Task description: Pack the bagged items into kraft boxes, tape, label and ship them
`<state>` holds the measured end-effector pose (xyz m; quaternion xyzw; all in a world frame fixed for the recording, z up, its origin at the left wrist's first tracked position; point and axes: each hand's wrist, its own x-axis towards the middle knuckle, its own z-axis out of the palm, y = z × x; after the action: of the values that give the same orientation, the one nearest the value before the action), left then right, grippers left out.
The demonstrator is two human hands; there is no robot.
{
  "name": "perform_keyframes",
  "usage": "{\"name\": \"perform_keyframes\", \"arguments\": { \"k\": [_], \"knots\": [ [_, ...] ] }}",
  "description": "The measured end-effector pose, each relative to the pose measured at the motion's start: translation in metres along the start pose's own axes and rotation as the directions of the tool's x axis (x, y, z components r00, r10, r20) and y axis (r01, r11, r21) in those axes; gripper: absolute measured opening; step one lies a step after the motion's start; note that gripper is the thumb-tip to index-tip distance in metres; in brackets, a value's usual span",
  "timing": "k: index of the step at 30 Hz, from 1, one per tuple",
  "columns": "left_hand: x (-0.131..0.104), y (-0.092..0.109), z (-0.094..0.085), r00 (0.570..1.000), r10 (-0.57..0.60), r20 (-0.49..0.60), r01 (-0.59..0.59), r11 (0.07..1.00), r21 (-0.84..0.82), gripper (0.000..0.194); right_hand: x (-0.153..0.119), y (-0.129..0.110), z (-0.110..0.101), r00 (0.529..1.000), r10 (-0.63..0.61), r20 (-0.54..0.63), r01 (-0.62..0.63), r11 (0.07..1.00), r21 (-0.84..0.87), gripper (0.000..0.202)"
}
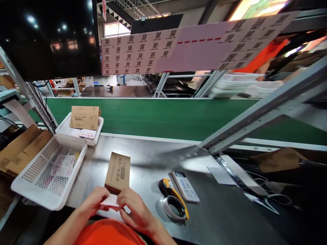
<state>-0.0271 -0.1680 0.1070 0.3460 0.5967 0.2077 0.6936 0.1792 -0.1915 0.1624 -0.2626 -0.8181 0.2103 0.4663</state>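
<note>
Near the front edge of the metal table, my left hand (95,199) and my right hand (134,207) hold a small white paper slip (110,200) between them. The fingers of both hands are closed on its ends. Just beyond the slip a brown cardboard box (119,170) with dark printing lies on the table, close to my fingertips. To the right of my right hand are a tape dispenser (173,200) with a yellow body and a roll of tape, and a white handheld device (184,186) with a small screen.
A white perforated basket (55,170) stands at the left, and another white basket (99,127) behind it holds a carton and papers. A green conveyor belt (153,117) runs behind the table (153,156). A slanted metal post (240,126) rises at right; a monitor (48,37) hangs upper left.
</note>
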Motion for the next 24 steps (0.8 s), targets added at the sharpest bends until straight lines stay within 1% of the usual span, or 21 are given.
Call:
{"name": "perform_keyframes", "arguments": {
  "k": [1,2,3,4,5,6,7,8,9,10,11,12,13,15,16,17,19,21,22,23,24],
  "knots": [
    [0.007,-0.006,-0.008,0.997,-0.005,-0.075,0.011,0.996,0.086,0.014,0.0,0.002,-0.001,0.995,0.058,-0.079,-0.054,0.997,0.054,0.018],
    [0.013,-0.012,-0.017,0.989,-0.01,-0.147,0.036,0.984,0.173,0.013,0.0,0.008,-0.001,0.973,0.148,-0.175,-0.133,0.987,0.094,0.014],
    [0.017,-0.019,-0.028,0.977,-0.012,-0.213,0.066,0.966,0.25,0.013,0.001,0.018,-0.001,0.927,0.258,-0.271,-0.233,0.965,0.122,0.009],
    [0.02,-0.027,-0.039,0.961,-0.005,-0.276,0.095,0.944,0.316,0.015,0.002,0.032,0.0,0.859,0.374,-0.351,-0.346,0.927,0.141,0.007],
    [0.022,-0.036,-0.05,0.942,0.013,-0.337,0.125,0.915,0.384,0.018,0.005,0.05,0.002,0.782,0.48,-0.399,-0.463,0.875,0.144,0.011],
    [0.021,-0.046,-0.061,0.921,0.032,-0.389,0.156,0.883,0.442,0.02,0.007,0.072,0.005,0.713,0.564,-0.416,-0.567,0.813,0.13,0.016],
    [0.02,-0.056,-0.071,0.905,0.061,-0.421,0.178,0.844,0.505,0.021,0.009,0.094,0.008,0.662,0.628,-0.409,-0.65,0.752,0.104,0.02],
    [0.018,-0.066,-0.08,0.9,0.108,-0.423,0.179,0.792,0.584,0.02,0.011,0.117,0.011,0.631,0.67,-0.391,-0.709,0.703,0.06,0.021],
    [0.017,-0.075,-0.087,0.903,0.183,-0.387,0.141,0.726,0.673,0.017,0.011,0.137,0.014,0.617,0.69,-0.378,-0.739,0.674,0.025,0.018],
    [0.016,-0.082,-0.092,0.908,0.282,-0.31,0.06,0.644,0.762,0.014,0.011,0.156,0.017,0.615,0.698,-0.368,-0.753,0.658,-0.011,0.014],
    [0.016,-0.087,-0.094,0.898,0.394,-0.195,-0.057,0.546,0.836,0.012,0.009,0.17,0.02,0.621,0.695,-0.362,-0.755,0.654,-0.04,0.011],
    [0.018,-0.089,-0.093,0.866,0.497,-0.06,-0.19,0.438,0.879,0.012,0.006,0.181,0.024,0.635,0.686,-0.356,-0.749,0.659,-0.066,0.01],
    [0.021,-0.087,-0.089,0.814,0.578,0.066,-0.313,0.341,0.887,0.015,0.002,0.189,0.027,0.653,0.674,-0.345,-0.74,0.666,-0.1,0.013],
    [0.03,-0.075,-0.07,0.711,0.665,0.227,-0.476,0.218,0.852,0.02,-0.008,0.195,0.035,0.698,0.641,-0.319,-0.708,0.685,-0.173,0.026],
    [0.036,-0.066,-0.058,0.68,0.677,0.282,-0.523,0.178,0.834,0.021,-0.013,0.195,0.039,0.714,0.626,-0.313,-0.694,0.69,-0.204,0.032],
    [0.042,-0.057,-0.045,0.658,0.677,0.328,-0.559,0.148,0.815,0.022,-0.02,0.194,0.043,0.739,0.605,-0.297,-0.672,0.697,-0.249,0.038],
    [0.054,-0.04,-0.023,0.639,0.655,0.404,-0.611,0.113,0.784,0.025,-0.033,0.191,0.05,0.816,0.542,-0.203,-0.577,0.734,-0.358,0.041],
    [0.064,-0.031,-0.011,0.644,0.625,0.44,-0.63,0.107,0.769,0.026,-0.046,0.189,0.054,0.893,0.45,0.015,-0.4,0.807,-0.435,0.04],
    [0.069,-0.031,-0.009,0.645,0.621,0.445,-0.636,0.113,0.763,0.025,-0.05,0.189,0.054,0.902,0.405,0.153,-0.302,0.841,-0.449,0.04],
    [0.072,-0.032,-0.009,0.638,0.627,0.447,-0.648,0.125,0.751,0.022,-0.051,0.191,0.053,0.885,0.376,0.275,-0.226,0.863,-0.452,0.043],
    [0.074,-0.035,-0.011,0.624,0.642,0.445,-0.668,0.143,0.731,0.02,-0.049,0.195,0.052,0.855,0.375,0.359,-0.189,0.868,-0.459,0.048]
  ]
}}
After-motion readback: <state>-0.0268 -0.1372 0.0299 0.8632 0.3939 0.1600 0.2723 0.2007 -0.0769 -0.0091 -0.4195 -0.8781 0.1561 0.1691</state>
